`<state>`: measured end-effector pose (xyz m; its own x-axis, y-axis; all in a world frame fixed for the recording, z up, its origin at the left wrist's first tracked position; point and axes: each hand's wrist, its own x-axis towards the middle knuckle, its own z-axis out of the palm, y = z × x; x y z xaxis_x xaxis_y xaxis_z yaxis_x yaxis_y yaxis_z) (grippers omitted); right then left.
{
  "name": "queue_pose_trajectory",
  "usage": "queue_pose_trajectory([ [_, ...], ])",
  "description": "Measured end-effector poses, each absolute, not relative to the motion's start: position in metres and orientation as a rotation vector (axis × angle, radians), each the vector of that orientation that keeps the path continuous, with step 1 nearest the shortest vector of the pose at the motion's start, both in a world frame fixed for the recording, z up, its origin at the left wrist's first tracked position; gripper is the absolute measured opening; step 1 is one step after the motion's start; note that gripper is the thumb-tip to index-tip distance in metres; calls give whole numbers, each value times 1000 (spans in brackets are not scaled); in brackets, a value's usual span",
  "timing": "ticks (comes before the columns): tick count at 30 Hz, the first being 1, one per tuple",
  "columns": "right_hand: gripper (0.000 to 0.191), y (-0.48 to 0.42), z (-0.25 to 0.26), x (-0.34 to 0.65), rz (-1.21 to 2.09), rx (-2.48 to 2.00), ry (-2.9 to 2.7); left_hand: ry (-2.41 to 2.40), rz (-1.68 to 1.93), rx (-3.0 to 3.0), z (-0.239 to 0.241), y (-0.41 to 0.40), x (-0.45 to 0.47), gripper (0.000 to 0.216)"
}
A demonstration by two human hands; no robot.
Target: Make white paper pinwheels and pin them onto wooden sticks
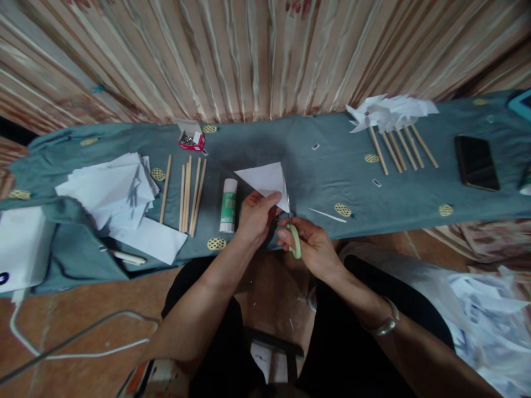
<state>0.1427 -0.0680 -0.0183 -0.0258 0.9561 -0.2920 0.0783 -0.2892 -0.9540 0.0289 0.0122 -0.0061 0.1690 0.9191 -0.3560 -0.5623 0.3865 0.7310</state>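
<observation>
My left hand [258, 216] pinches a folded white paper triangle [263, 179] near the front edge of the cloth-covered table. In my right hand [311, 243] is a pair of scissors [296, 241] with light green handles; the blades meet the right edge of the paper. Left of the paper stands or lies a glue stick [228, 210] with a green label; several wooden sticks [193, 196] are beside it. A thin paper strip [327, 215] lies to the right of my hands.
A stack of white paper [112, 185] and a small red box of metal pins [191, 138] are on the left. Paper pinwheels on sticks [394, 116] and a phone [477, 162] lie right. A white device [22, 243] sits far left, and a plastic bag [489, 326] is below right.
</observation>
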Motion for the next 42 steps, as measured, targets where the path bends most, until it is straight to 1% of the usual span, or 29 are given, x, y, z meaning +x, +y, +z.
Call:
queue_pose_trajectory([
  [8, 42, -66, -16, 145, 1398, -1497, -1167, 889, 1106, 504, -6, 11, 30, 20],
  [13, 39, -65, -15, 147, 1384, -1485, -1187, 920, 1088, 526, -5, 10, 31, 21],
  [20, 41, -65, -16, 144, 1398, -1484, -1139, 891, 1101, 505, -5, 9, 31, 18],
  [24, 42, -66, -17, 144, 1394, -1482, -1139, 913, 1081, 511, -5, 8, 30, 20],
  [33, 39, -67, -16, 141, 1400, -1482, -1123, 913, 1087, 528, -7, 8, 31, 19],
  [38, 45, -62, -13, 150, 1426, -1486, -1069, 914, 1113, 511, -9, 10, 30, 23],
  [40, 49, -57, -9, 161, 1358, -1597, -1169, 918, 1132, 509, -10, 11, 29, 27],
  [42, 48, -53, -3, 173, 1089, -1815, -1373, 924, 1153, 513, -11, 12, 27, 31],
])
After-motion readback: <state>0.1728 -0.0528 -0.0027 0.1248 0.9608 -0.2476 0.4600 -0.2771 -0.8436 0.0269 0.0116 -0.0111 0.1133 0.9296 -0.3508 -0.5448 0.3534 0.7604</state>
